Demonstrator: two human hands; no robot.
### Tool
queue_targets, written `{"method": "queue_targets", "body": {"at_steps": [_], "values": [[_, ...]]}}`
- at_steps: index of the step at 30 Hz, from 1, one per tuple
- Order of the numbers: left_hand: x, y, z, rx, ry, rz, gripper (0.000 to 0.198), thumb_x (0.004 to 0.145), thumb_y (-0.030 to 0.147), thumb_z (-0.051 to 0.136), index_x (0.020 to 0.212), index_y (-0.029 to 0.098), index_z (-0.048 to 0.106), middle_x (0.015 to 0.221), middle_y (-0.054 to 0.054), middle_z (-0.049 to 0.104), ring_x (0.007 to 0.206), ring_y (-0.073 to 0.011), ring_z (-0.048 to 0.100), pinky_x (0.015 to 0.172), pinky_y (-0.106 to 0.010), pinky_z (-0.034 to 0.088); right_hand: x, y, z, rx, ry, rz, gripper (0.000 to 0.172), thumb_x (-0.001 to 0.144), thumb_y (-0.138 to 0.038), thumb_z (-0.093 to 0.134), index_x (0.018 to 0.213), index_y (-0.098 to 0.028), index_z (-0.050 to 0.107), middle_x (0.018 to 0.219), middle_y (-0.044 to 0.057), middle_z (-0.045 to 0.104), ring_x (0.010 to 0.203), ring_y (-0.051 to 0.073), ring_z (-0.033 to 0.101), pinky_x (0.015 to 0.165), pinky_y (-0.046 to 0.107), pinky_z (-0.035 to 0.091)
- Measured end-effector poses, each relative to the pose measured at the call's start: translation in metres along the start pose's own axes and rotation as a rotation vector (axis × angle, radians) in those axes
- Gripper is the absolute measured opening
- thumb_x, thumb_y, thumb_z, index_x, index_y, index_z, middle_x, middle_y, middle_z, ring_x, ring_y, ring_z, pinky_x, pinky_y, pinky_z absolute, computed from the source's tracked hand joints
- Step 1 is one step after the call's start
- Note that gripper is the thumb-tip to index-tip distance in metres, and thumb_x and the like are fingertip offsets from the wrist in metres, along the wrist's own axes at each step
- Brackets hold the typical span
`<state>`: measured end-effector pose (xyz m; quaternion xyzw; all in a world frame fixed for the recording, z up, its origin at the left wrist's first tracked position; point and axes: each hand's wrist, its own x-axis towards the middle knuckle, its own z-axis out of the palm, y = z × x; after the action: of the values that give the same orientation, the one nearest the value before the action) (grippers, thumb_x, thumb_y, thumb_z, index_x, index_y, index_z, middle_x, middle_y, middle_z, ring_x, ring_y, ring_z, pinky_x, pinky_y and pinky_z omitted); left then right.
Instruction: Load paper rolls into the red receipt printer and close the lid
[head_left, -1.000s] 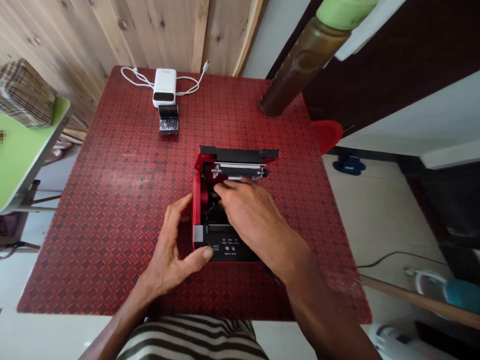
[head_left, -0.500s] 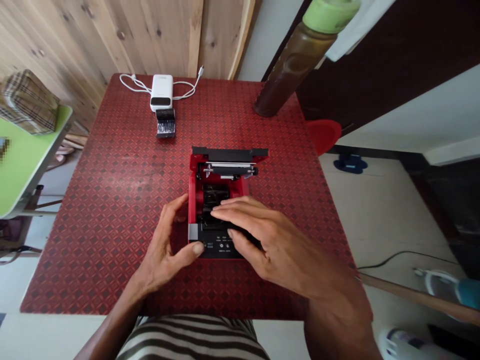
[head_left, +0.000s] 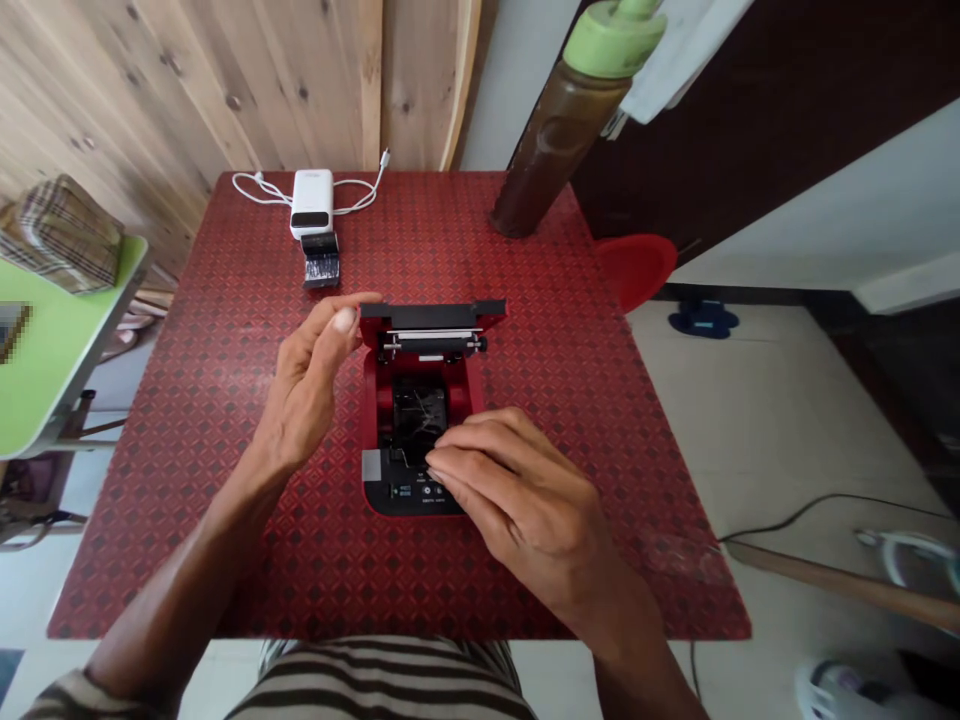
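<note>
Printer [head_left: 475,385], one, red and black, its lid [head_left: 435,316] raised: I have it near the middle of the table [head_left: 225,540], which is red and patterned. Inside it, one roll [head_left: 420,410], black and glossy; under the lid, one roller [head_left: 433,346]. Left hand [head_left: 304,392]: thumb and fingers drawn together at the lid's left corner; whether they grip it I cannot tell. Right hand [head_left: 529,495]: fingers bunched over the printer's front, beside the roll's near edge; whether anything is pinched there I cannot tell. This hand stands in my way, covering the right part of the panel [head_left: 405,495]. Around these I list: one white box [head_left: 312,200] with a dark band, beyond the printer and to the left, with a white cable [head_left: 352,208] showing at both its sides; one small roll [head_left: 322,265], black, partly unwound, just in front of the box; one bottle [head_left: 540,140], brown, green cap, at the far right corner. Off the table: a green table [head_left: 82,320] bearing a checked bag [head_left: 64,235] at my left; a red seat [head_left: 645,270] and blue slippers [head_left: 703,319] at my right. Markings: rows of pale characters and two round icons on the panel, too small for me to read; a grey square [head_left: 372,466] at its left end; a faint mark on the box, illegible.
</note>
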<state>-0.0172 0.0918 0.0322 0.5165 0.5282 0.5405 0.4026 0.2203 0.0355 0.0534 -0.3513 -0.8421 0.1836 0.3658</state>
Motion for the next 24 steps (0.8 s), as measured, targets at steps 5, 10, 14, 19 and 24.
{"method": "queue_targets", "body": {"at_steps": [5,10,14,19,24], "values": [[-0.006,0.004,0.005,-0.02,-0.003,0.082,0.03,0.109,0.054,0.076,0.098,0.028,0.085,0.127,-0.006,0.083,0.145,-0.0317,0.067,0.128,-0.053,0.048,-0.009,-0.007,0.007,-0.149,0.07,-0.032,0.025,0.106,-0.001,0.066,0.11,-0.023,0.079,0.099,0.006,0.084,0.088,0.021,0.074,0.08,0.037,0.065],[-0.044,-0.003,0.004,-0.114,-0.039,-0.069,0.042,0.101,0.046,0.085,0.14,0.034,0.078,0.155,-0.006,0.073,0.158,-0.0358,0.058,0.129,-0.056,0.051,-0.016,-0.01,0.017,-0.237,0.134,-0.081,0.026,0.107,0.0,0.064,0.112,-0.022,0.077,0.095,0.005,0.084,0.083,0.02,0.073,0.078,0.036,0.064],[-0.07,-0.012,0.006,-0.141,-0.103,-0.148,0.066,0.102,0.042,0.083,0.164,0.038,0.059,0.171,-0.006,0.062,0.163,-0.035,0.055,0.134,-0.057,0.047,-0.02,-0.01,0.021,-0.279,0.14,-0.062,0.024,0.105,-0.002,0.069,0.113,-0.023,0.078,0.106,0.007,0.088,0.098,0.024,0.079,0.089,0.04,0.064],[-0.081,-0.022,0.009,-0.165,-0.085,-0.161,0.082,0.103,0.04,0.083,0.175,0.041,0.043,0.182,-0.007,0.05,0.171,-0.0342,0.044,0.14,-0.057,0.04,-0.019,-0.008,0.025,-0.256,0.134,0.013,0.013,0.107,-0.007,0.072,0.111,-0.02,0.076,0.133,0.014,0.087,0.133,0.03,0.079,0.113,0.046,0.06],[-0.085,-0.022,0.011,-0.216,-0.065,-0.199,0.07,0.105,0.042,0.082,0.169,0.037,0.056,0.183,-0.006,0.05,0.172,-0.0358,0.044,0.139,-0.055,0.043,-0.018,-0.007,0.027,-0.232,0.125,0.044,0.024,0.112,-0.016,0.07,0.136,-0.014,0.069,0.13,0.013,0.088,0.128,0.027,0.082,0.114,0.043,0.062]]}}
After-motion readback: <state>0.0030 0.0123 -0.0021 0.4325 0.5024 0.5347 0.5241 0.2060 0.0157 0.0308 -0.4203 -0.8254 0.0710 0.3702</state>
